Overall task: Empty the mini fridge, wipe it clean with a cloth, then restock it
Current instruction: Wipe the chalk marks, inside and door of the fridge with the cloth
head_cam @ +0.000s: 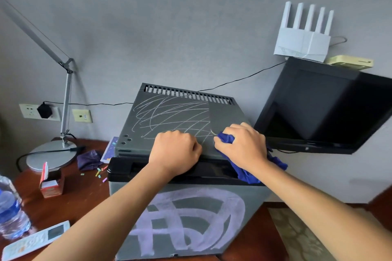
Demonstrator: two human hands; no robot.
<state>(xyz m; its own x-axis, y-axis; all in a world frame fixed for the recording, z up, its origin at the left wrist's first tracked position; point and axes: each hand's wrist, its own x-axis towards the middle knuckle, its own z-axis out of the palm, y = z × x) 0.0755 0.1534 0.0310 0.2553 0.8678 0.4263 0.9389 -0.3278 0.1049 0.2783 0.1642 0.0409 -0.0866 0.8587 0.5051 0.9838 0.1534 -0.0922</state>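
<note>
Blue cloth (244,167) in right hand (244,144)

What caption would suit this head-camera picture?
Right hand wipes the chalk-scribbled fridge top with a blue cloth; left hand braces the front edge.

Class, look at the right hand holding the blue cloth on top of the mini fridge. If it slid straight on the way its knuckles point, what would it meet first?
Probably the chalk scribbles on the fridge top, since the right hand with the blue cloth points up-left across them. The left hand sits close beside that line; depth is unclear.
</note>
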